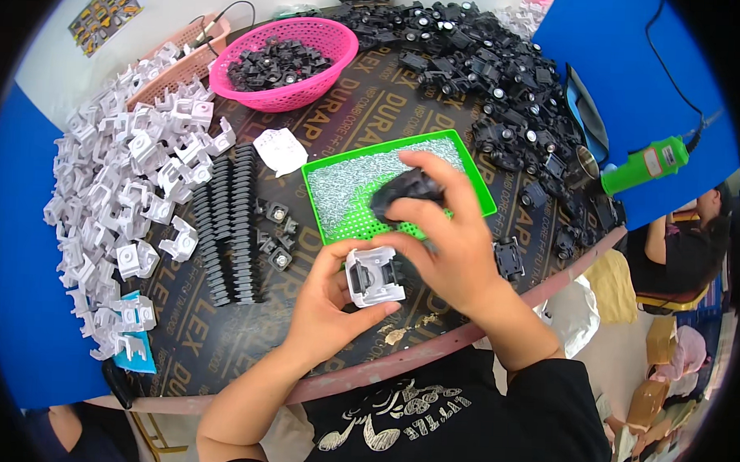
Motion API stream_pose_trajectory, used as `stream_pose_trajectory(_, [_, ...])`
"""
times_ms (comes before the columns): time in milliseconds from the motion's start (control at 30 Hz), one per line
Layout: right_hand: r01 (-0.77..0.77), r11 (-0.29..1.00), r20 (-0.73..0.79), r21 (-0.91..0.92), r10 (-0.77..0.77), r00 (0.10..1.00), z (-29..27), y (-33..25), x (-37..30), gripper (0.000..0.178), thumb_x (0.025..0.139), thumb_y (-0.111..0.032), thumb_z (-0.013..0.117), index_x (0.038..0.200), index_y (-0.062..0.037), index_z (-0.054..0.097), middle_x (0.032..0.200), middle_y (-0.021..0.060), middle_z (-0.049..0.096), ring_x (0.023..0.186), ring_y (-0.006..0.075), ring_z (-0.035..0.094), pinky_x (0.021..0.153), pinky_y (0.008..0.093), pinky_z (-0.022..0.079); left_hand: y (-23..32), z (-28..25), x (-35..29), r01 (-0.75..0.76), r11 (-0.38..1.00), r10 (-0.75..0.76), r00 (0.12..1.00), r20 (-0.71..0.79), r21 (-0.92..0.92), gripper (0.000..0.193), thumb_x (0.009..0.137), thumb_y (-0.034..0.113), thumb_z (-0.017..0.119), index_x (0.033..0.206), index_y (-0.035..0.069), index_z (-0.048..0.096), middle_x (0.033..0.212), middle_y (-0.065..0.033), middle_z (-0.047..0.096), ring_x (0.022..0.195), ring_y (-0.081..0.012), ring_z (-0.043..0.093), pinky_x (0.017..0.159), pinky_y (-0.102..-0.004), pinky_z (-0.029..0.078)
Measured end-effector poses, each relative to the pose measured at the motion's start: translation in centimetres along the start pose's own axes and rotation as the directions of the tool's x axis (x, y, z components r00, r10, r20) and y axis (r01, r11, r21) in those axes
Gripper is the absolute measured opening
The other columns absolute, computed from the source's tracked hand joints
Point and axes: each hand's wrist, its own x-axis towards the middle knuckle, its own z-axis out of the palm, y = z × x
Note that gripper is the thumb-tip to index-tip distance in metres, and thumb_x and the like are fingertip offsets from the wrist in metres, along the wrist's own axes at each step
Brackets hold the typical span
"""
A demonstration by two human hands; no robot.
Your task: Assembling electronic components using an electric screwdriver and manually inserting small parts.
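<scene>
My left hand [322, 315] grips a white plastic housing [373, 290], which has a black piece seated inside and its hollow side facing up. Above the green tray [479, 174], my right hand [459, 254] curls its fingers around a dark black part [405, 196], slightly smeared, so its exact kind is unclear. The right thumb reaches down to the upper edge of the white housing. Small silvery pieces, apparently screws [339, 193], cover much of the tray, and its green perforated bottom shows near my right hand.
A heap of white housings [102, 197] spreads along the left, beside rows of stacked black pieces [242, 218]. Behind stands a pink basket [343, 59] of black parts. Black assemblies [513, 106] pile up at the far right, near a green-handled power tool [645, 167] with a cord.
</scene>
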Motion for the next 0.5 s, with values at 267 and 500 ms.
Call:
stream_pose_trajectory(267, [0.317, 0.924, 0.186, 0.214, -0.357, 0.915, 0.7, -2.0, -2.5, 0.03, 0.069, -0.008, 0.072, 0.099, -0.0073, 0.071, 0.126, 0.0165, 0.058, 0.105, 0.0342, 0.061, 0.088, 0.0426, 0.05, 1.0, -1.0, -0.4, -0.089, 0.966, 0.103, 0.993, -0.049, 0.243, 0.073, 0.071, -0.009, 0.072, 0.135, 0.007, 0.04, 0.118, -0.0072, 0.057, 0.105, -0.016, 0.059, 0.082, -0.0284, 0.049])
stream_pose_trajectory(500, [0.312, 0.95, -0.007, 0.02, -0.312, 0.95, -0.2, -1.2, -2.3, 0.023, 0.059, -0.005, 0.074, 0.08, -0.0087, 0.067, 0.114, 0.0156, 0.062, 0.094, 0.029, 0.057, 0.078, 0.0373, 0.047, 0.7, -0.3, -0.1, -0.009, 1.0, 0.012, 0.987, -0.161, 0.02, 0.072, 0.071, -0.012, 0.073, 0.133, 0.008, 0.041, 0.109, -0.0046, 0.06, 0.101, -0.0179, 0.062, 0.088, -0.0311, 0.052])
